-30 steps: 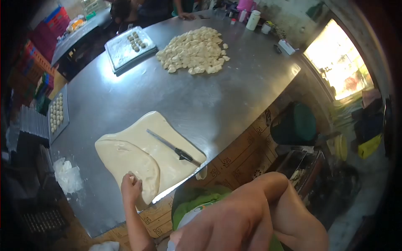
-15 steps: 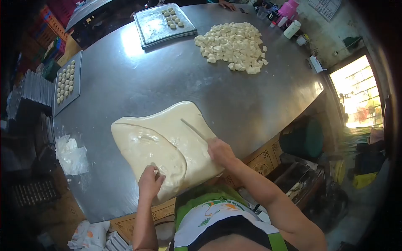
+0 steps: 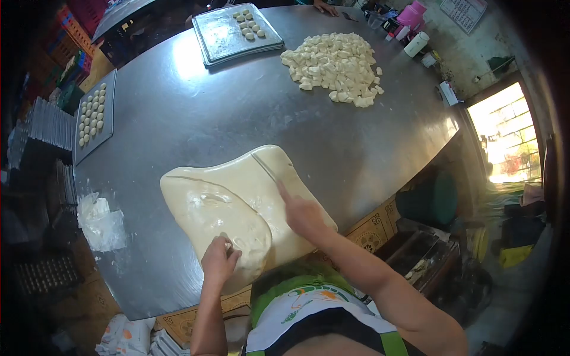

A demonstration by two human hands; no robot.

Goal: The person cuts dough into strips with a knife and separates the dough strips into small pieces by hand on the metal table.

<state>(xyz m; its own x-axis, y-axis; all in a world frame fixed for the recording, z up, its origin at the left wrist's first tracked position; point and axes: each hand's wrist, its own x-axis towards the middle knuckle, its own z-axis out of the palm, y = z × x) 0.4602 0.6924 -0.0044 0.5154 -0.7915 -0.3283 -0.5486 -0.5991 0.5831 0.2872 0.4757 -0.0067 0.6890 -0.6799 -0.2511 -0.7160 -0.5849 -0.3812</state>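
A large slab of pale dough [image 3: 237, 196] lies at the near edge of the metal table, with a folded or overlapping layer on its left part. My right hand [image 3: 306, 218] is closed around the handle of a long knife [image 3: 265, 168], whose blade lies along the upper right part of the dough. My left hand [image 3: 219, 259] rests at the dough's lower left, its fingers pinched together at the surface; what they hold, if anything, is too small to make out.
Many cut dough pieces [image 3: 335, 65] are heaped at the table's far side. Trays with dough balls stand at the back [image 3: 234, 44] and left [image 3: 95, 118]. A plastic bag [image 3: 101, 222] lies left. A person's hand [image 3: 325, 7] rests at the far edge.
My right hand came down onto the table and took hold of the knife, which has since shifted slightly up and left across the dough. My left hand stays at the dough. The view has also shifted.
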